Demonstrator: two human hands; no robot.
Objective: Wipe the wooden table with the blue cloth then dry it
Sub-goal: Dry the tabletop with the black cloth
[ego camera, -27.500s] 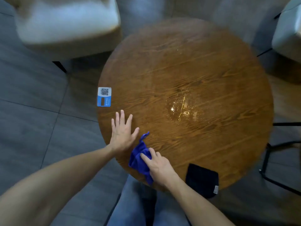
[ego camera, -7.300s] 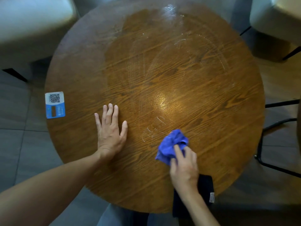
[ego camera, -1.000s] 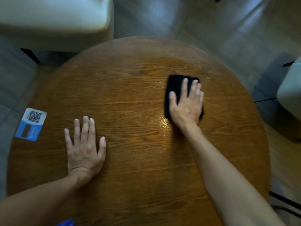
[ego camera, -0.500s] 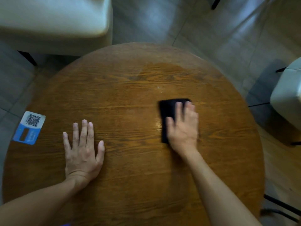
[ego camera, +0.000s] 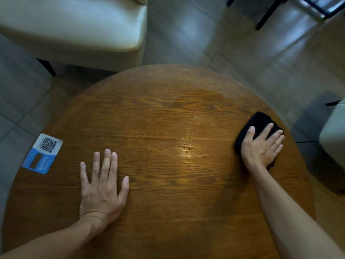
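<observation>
**Two flat hands, one black cloth at the right rim**

Two hands lie palm-down on the round wooden desk (ego camera: pixel 168 165). The right hand (ego camera: pixel 261 146), at the right of the frame, has its grip spread flat over a black cloth (ego camera: pixel 258 120), pressing it to the wood just inside the rim rather than pinching it. A flat palm puts more of the cloth on the surface, so I judge this to be the drying step. The left hand (ego camera: pixel 102 187), lower left, rests with fingers splayed and nothing under it, probably to steady the person and the desk against the push of the other arm.

A darker patch (ego camera: pixel 201 98) in the upper middle of the desk looks damp and undried, though glare makes that hard to confirm. Two pale specks (ego camera: pixel 195 117) sit below it; what they are is too small to tell.

The blue cloth is not in view. The near part of the desk is cut off at the bottom of the frame. A blue card with a QR code (ego camera: pixel 43 154) lies at the left rim, its print unreadable. A cream seat (ego camera: pixel 74 25) fills the upper left.
</observation>
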